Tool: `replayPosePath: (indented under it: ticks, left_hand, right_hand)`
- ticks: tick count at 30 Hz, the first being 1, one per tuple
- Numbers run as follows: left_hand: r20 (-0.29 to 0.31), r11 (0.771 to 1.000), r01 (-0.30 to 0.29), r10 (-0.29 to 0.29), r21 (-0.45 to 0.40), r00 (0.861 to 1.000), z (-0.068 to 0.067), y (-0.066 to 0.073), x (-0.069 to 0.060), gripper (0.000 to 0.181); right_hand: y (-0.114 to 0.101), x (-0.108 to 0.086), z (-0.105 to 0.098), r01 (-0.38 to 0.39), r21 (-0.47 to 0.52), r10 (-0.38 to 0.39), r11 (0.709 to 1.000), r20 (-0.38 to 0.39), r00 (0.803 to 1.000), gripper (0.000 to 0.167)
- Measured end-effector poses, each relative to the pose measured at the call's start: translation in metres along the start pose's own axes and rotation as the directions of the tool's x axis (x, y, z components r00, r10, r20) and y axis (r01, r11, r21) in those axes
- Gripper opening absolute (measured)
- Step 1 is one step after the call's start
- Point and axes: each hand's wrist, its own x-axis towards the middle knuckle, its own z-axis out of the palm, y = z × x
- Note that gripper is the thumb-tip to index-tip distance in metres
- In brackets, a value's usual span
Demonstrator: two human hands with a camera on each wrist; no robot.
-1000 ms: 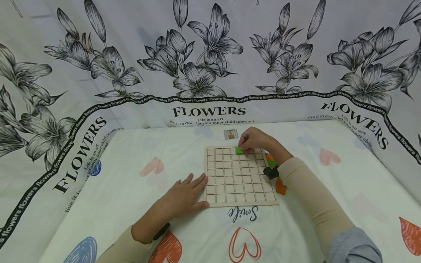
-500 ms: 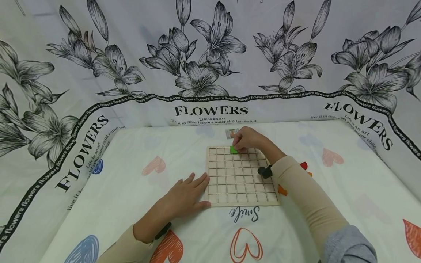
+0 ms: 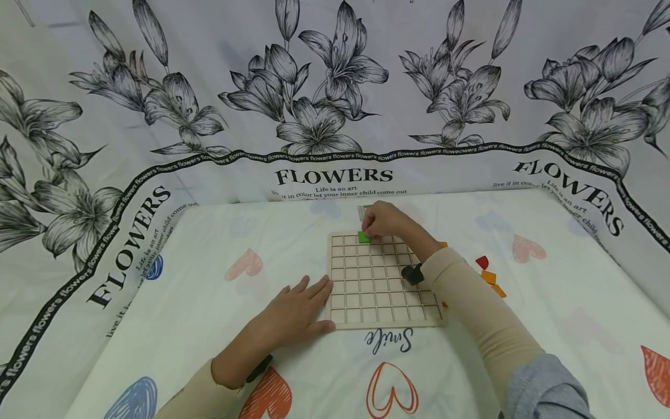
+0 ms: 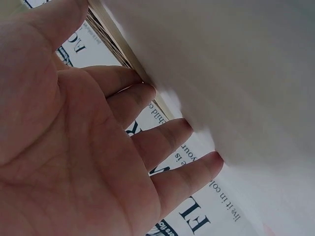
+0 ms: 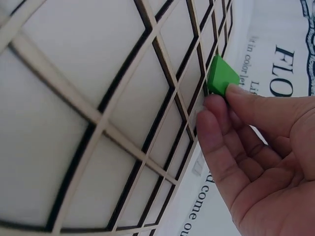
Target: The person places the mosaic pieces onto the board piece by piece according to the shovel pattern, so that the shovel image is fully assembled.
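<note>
The tile [image 3: 363,237] pinched in the right hand [image 3: 384,220] is bright green. Beneath that grip, the board [image 3: 359,287] is pale wood, patterned with a grid of squares. To the grip's right sit a red piece [image 3: 482,262] and orange pieces [image 3: 489,277]. Around it, the white tablecloth [image 3: 293,233] carries red and pink hearts [image 3: 245,264] (one merely outlined); beyond the grip, the white backdrop [image 3: 199,35] shows black line-drawn flowers [image 3: 316,125]. The sleeve [image 3: 481,308] behind the grip is beige.

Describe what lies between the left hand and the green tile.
In the head view, a bare stretch of the wooden grid lies between the left hand and the green tile, which the right hand pinches.
</note>
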Motion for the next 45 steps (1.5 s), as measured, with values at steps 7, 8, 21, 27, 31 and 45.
replayPosePath:
  ticks: [7,8,21,27,31,45]
  left_hand:
    - [-0.006,1.000,0.000,0.000,-0.007,1.000,0.002,0.000,0.000,0.079]
    - [-0.007,1.000,0.000,0.000,-0.009,1.000,0.002,-0.001,0.000,0.079]
    - [-0.012,1.000,0.001,-0.001,-0.011,1.000,0.000,0.000,-0.002,0.079]
    - [-0.009,1.000,0.012,-0.012,-0.011,1.000,0.000,-0.002,-0.003,0.079]
    - [-0.006,1.000,0.011,-0.011,-0.015,1.000,0.000,-0.003,-0.003,0.078]
    - [-0.014,1.000,-0.011,0.011,-0.027,1.000,0.002,-0.002,-0.002,0.078]
  right_hand:
    - [-0.004,0.000,0.006,0.022,-0.077,-0.026,0.997,-0.051,0.998,0.005]
    - [-0.005,0.000,0.006,0.022,-0.079,-0.026,0.997,-0.056,0.998,0.005]
    - [-0.003,-0.008,0.011,0.027,-0.053,-0.031,0.998,-0.078,0.996,0.004]
    - [-0.007,-0.012,0.014,0.024,-0.040,-0.028,0.999,-0.113,0.993,0.006]
    - [-0.006,-0.011,0.017,0.010,-0.046,-0.016,0.999,-0.137,0.990,0.004]
    - [-0.004,-0.012,0.023,0.020,-0.196,-0.046,0.980,-0.129,0.991,0.014]
